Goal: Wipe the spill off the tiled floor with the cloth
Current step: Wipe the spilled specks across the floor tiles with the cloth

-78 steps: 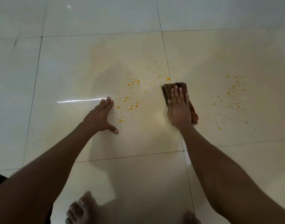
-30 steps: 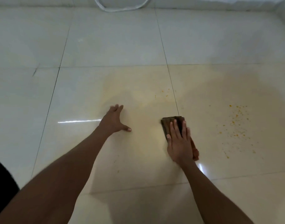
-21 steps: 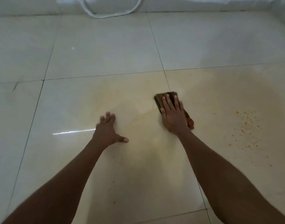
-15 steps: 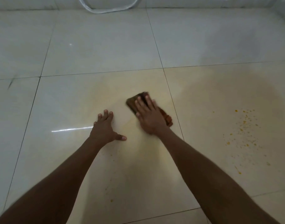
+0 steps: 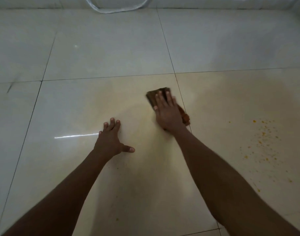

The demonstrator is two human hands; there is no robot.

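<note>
My right hand [image 5: 168,112] presses flat, fingers straight, on a folded brown cloth [image 5: 154,96] on the cream tiled floor [image 5: 111,57], just left of a grout line. The cloth's far end and an orange-stained corner by my wrist stick out from under the hand. My left hand [image 5: 110,138] rests flat on the tile to the left, thumb spread out. A patch of orange specks, the spill [image 5: 263,142], lies on the tile to the right, apart from the cloth. A pale yellowish smear covers the tile between my hands.
A white hose or cord loop [image 5: 118,9] lies at the far edge by the wall base. A few tiny orange specks [image 5: 117,219] sit on the near tile between my forearms. A bright light streak reflects left of my left hand.
The orange specks between my hands are gone since the oldest frame. In the last half second my right hand slid the cloth to the right, back toward the grout line. My left hand stayed planted.
</note>
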